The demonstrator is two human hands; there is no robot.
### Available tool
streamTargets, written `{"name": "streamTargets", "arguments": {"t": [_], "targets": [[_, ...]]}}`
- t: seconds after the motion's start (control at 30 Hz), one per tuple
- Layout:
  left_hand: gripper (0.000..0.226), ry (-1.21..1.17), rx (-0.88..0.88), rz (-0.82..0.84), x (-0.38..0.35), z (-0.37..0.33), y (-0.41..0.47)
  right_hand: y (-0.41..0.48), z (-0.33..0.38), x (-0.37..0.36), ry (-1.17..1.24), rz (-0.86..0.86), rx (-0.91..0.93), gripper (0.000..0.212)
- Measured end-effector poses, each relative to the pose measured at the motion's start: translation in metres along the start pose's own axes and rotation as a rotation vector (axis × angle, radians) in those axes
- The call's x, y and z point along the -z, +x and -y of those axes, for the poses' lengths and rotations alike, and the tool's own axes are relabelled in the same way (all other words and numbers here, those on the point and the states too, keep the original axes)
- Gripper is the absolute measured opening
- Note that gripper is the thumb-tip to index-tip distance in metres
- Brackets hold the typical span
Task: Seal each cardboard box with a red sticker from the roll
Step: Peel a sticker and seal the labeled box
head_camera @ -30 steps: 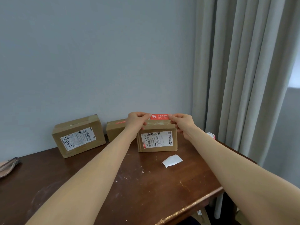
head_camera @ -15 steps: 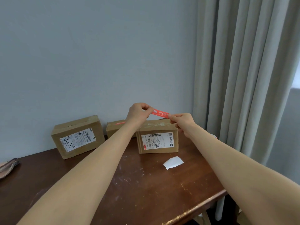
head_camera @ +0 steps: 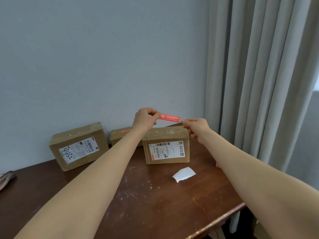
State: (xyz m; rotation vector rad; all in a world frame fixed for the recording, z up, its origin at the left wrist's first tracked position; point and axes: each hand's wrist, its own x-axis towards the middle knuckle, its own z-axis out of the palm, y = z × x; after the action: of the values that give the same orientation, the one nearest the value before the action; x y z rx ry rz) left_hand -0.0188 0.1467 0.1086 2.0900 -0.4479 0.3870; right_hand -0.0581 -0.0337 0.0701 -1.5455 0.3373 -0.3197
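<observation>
The left hand [head_camera: 144, 119] pinches the left end of a red sticker [head_camera: 170, 117] between its thumb and curled fingers [head_camera: 152, 112], which close narrowly on the strip. The right hand [head_camera: 196, 129] pinches the other end, fingertips [head_camera: 185, 121] tight on the right edge. The sticker is stretched flat between the two pinches, printed face toward the camera. It slopes slightly down toward the right fingers and hangs in the air, touching nothing else.

Just below the fingers stands a closed cardboard box [head_camera: 166, 149] with a shipping label on its front and clear tape across its top. Behind the left wrist, a second closed box [head_camera: 119, 138] has a red seal strip [head_camera: 126, 130] on top. Farther left of the left fingers is a third closed box [head_camera: 78, 147] with "4452" handwritten on its label. What the boxes hold cannot be seen.

Below the right fingers, a curled white backing slip [head_camera: 183, 174] lies on the brown wooden table [head_camera: 155, 204].
</observation>
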Motion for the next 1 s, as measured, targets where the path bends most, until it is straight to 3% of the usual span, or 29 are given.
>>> {"name": "streamTargets", "arguments": {"t": [0.3,0.47,0.7,1.0], "targets": [[0.011,-0.092,0.070,0.012,0.000,0.009,0.002,0.005,0.005,-0.013,0.020,0.029,-0.012,0.014],[0.010,-0.104,0.144,-0.019,-0.004,0.020,0.010,0.012,0.010,-0.018,-0.144,0.017,0.029,0.014],[0.021,0.142,0.234,0.032,-0.016,0.041,0.019,0.030,0.004,-0.025,-0.503,-0.009,0.084,0.036],[0.033,0.362,0.326,0.098,-0.024,0.051,0.028,0.037,-0.003,-0.035,-0.763,-0.036,0.072,0.027]]}}
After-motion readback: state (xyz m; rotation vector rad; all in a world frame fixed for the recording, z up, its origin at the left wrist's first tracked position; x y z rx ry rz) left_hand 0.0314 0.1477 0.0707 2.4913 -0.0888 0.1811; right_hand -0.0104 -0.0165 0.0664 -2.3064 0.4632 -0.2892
